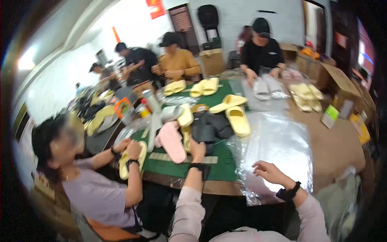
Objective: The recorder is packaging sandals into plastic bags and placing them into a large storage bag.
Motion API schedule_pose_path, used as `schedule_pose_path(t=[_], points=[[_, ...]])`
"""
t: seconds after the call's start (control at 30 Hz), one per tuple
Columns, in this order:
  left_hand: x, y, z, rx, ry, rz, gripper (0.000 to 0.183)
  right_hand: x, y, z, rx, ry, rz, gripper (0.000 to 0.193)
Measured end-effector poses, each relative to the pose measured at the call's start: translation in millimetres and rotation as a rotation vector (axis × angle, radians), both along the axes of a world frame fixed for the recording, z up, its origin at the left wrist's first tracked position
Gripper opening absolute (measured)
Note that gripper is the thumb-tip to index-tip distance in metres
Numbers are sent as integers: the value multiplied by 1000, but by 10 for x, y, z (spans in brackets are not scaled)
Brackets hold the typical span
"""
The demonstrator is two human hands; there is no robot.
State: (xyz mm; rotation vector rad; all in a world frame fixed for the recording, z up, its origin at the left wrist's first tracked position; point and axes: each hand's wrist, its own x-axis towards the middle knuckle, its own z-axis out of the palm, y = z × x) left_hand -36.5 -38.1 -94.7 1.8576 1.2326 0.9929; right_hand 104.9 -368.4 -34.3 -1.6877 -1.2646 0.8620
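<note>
My left hand [197,151] reaches into a pile of slippers on the green mat [225,171]. It is against a black slipper [202,130] and close to a yellow slipper [186,138]; its fingertips are partly hidden, so I cannot tell whether it grips either one. A pink slipper [172,142] lies just left of it. Over the clear plastic bags [278,139], my right hand [271,172] hangs with fingers apart and nothing in them. Two more yellow slippers, one lying crosswise [228,103] and one pointing toward me [238,121], rest beyond the black ones.
At my left a co-worker's hands [131,150] hold a yellow slipper [124,164]. Across the table another person handles grey slippers [269,88]. Yellow pairs stand along the far side. Cardboard boxes [340,82] and a green-and-white box [330,116] are at right.
</note>
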Motion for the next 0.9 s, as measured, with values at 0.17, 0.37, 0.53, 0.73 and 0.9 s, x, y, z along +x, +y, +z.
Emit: schedule_pose_path(t=[0.17, 0.37, 0.53, 0.73, 0.9], points=[[-222, 261, -356, -294, -300, 122, 53, -338, -47, 434, 29, 24, 78, 28], [4, -11, -393, -445, -546, -43, 42, -661, -415, 729, 4, -179, 172, 29], [133, -455, -139, -149, -640, 2, 43, -1093, -709, 1227, 13, -216, 286, 27], [31, -567, 490, -152, -670, 48, 29, -1345, -514, 1580, 390, -251, 347, 30], [131, -590, 918, 62, -575, -53, 32, -1213, -111, 1654, 235, -306, 320, 29]])
